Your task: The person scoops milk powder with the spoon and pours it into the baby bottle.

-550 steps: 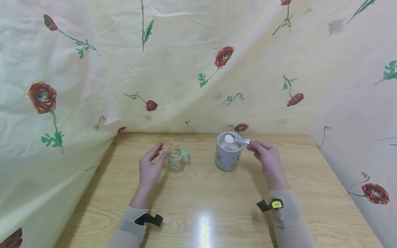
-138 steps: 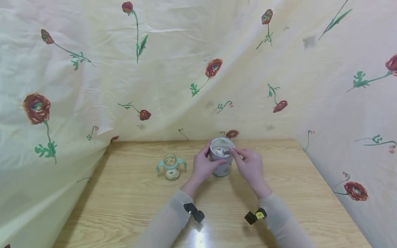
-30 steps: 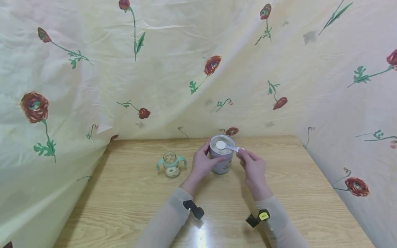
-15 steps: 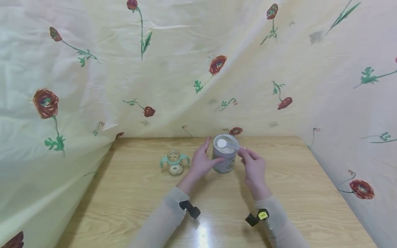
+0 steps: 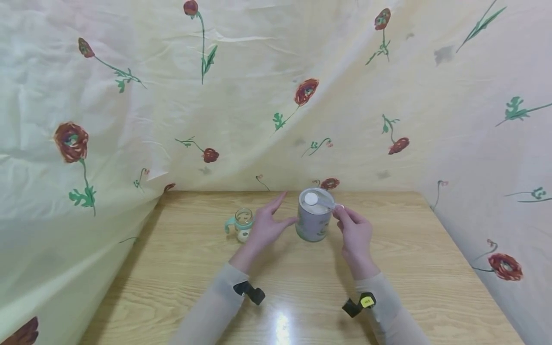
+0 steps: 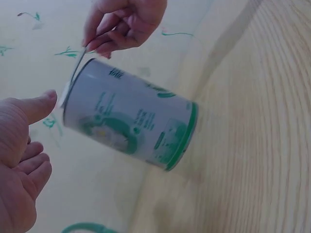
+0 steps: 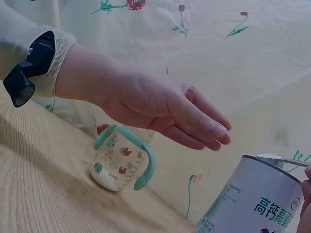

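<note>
My right hand (image 5: pixel 355 235) pinches the handle of a measuring scoop (image 5: pixel 311 199), heaped level with white powder, over the mouth of a milk powder can (image 5: pixel 312 225). The can stands upright, pale with green print and a green base band. My left hand (image 5: pixel 266 226) is off the can, fingers and thumb spread, between it and the baby bottle (image 5: pixel 244 217). In the right wrist view the bottle (image 7: pixel 116 162) shows two mint-green handles, bear prints and white contents low down; no lid is on it. In the head view the left hand overlaps its right handle.
The wooden table (image 5: pixel 297 287) runs to a floral cloth (image 5: pixel 241 110) hung behind and at both sides. Dark wrist straps with small devices (image 5: pixel 256 295) sit on both sleeves. Light glares off the table's front.
Earlier the scoop dug in the can while my left hand steadied it. Now the scoop is raised, full, and the left hand has let go and moved left toward the bottle.
</note>
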A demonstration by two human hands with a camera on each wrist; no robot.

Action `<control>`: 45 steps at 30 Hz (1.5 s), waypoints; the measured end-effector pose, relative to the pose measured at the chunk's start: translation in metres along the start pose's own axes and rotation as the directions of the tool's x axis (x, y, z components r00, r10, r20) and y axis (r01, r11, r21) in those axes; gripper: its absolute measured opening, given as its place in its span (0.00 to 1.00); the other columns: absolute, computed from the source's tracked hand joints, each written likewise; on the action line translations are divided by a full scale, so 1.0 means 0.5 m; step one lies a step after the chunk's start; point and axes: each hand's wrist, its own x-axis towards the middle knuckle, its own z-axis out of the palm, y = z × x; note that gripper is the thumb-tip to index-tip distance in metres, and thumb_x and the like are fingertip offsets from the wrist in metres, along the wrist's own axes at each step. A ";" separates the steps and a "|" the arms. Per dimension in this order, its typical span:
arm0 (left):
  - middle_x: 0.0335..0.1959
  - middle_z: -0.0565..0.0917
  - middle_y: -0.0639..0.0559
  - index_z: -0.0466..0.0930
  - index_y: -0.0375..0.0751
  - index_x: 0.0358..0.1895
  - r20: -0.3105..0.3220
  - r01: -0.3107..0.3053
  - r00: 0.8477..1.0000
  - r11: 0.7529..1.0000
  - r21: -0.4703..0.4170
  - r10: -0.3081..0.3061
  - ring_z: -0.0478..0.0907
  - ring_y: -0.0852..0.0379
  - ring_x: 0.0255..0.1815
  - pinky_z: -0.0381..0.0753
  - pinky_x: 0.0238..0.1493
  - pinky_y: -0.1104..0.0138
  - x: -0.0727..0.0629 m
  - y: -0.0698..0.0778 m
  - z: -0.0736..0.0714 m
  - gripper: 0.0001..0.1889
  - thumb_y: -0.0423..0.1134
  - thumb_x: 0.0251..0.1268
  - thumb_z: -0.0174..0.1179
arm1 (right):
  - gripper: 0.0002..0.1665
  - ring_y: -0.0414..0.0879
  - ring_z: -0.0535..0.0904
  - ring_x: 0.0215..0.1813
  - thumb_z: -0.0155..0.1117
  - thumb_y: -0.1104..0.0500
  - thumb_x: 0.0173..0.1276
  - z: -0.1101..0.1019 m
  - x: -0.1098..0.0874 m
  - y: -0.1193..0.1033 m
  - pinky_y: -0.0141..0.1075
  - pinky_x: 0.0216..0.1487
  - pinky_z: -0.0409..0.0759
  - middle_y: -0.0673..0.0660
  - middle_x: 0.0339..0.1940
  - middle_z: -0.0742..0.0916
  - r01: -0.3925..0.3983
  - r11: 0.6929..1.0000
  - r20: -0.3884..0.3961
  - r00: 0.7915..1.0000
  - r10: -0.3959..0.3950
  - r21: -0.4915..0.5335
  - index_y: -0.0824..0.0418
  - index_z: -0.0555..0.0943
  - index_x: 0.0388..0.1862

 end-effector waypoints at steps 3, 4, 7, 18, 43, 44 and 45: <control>0.77 0.74 0.48 0.72 0.43 0.79 -0.035 -0.014 0.999 1.000 -0.007 0.014 0.71 0.42 0.77 0.73 0.76 0.49 -0.011 -0.008 -0.022 0.39 0.44 0.68 0.76 | 0.05 0.40 0.87 0.46 0.76 0.54 0.74 0.001 -0.003 -0.004 0.29 0.52 0.86 0.45 0.36 0.93 -0.012 1.000 0.005 1.000 0.012 0.028 0.54 0.90 0.44; 0.77 0.75 0.49 0.73 0.43 0.78 -0.051 -0.014 0.999 1.000 -0.007 0.014 0.72 0.42 0.77 0.73 0.76 0.48 -0.016 -0.012 -0.030 0.37 0.44 0.68 0.76 | 0.05 0.39 0.87 0.46 0.75 0.54 0.75 0.001 -0.004 -0.006 0.29 0.52 0.85 0.45 0.36 0.93 -0.015 0.999 0.009 1.000 0.015 0.032 0.54 0.90 0.44; 0.75 0.77 0.46 0.76 0.42 0.76 -0.104 -0.022 0.994 0.998 -0.056 0.016 0.74 0.40 0.75 0.74 0.75 0.47 -0.030 -0.024 -0.057 0.34 0.43 0.69 0.75 | 0.04 0.39 0.87 0.45 0.75 0.55 0.75 0.002 -0.009 -0.011 0.28 0.52 0.85 0.45 0.35 0.93 -0.038 0.997 0.009 0.999 0.037 0.063 0.54 0.90 0.43; 0.75 0.77 0.45 0.79 0.38 0.73 -0.282 -0.034 0.959 0.980 -0.198 -0.024 0.74 0.43 0.76 0.73 0.75 0.60 -0.087 -0.093 -0.157 0.30 0.38 0.69 0.75 | 0.03 0.37 0.84 0.39 0.74 0.56 0.75 0.017 -0.037 -0.034 0.26 0.50 0.84 0.47 0.34 0.92 -0.113 0.978 0.042 0.993 0.107 0.175 0.53 0.91 0.39; 0.68 0.82 0.41 0.81 0.33 0.68 -0.093 0.141 0.983 0.977 -0.158 -0.157 0.79 0.40 0.70 0.77 0.73 0.55 -0.104 -0.194 -0.233 0.28 0.39 0.68 0.76 | 0.12 0.37 0.82 0.36 0.67 0.63 0.79 0.099 -0.105 -0.024 0.24 0.40 0.81 0.48 0.31 0.91 -0.178 0.949 0.228 0.967 0.119 0.260 0.56 0.92 0.33; 0.68 0.83 0.41 0.82 0.34 0.68 -0.092 0.150 0.982 0.976 -0.159 -0.166 0.79 0.40 0.70 0.77 0.73 0.55 -0.104 -0.194 -0.232 0.28 0.39 0.69 0.76 | 0.13 0.37 0.82 0.36 0.67 0.64 0.79 0.103 -0.107 -0.022 0.24 0.40 0.81 0.48 0.31 0.91 -0.172 0.950 0.232 0.966 0.112 0.259 0.55 0.92 0.33; 0.68 0.83 0.41 0.82 0.34 0.68 -0.093 0.157 0.981 0.975 -0.160 -0.173 0.79 0.40 0.70 0.77 0.73 0.55 -0.104 -0.195 -0.231 0.28 0.39 0.69 0.76 | 0.13 0.37 0.82 0.36 0.67 0.64 0.79 0.106 -0.108 -0.019 0.24 0.40 0.80 0.48 0.31 0.91 -0.166 0.952 0.238 0.966 0.105 0.255 0.55 0.92 0.33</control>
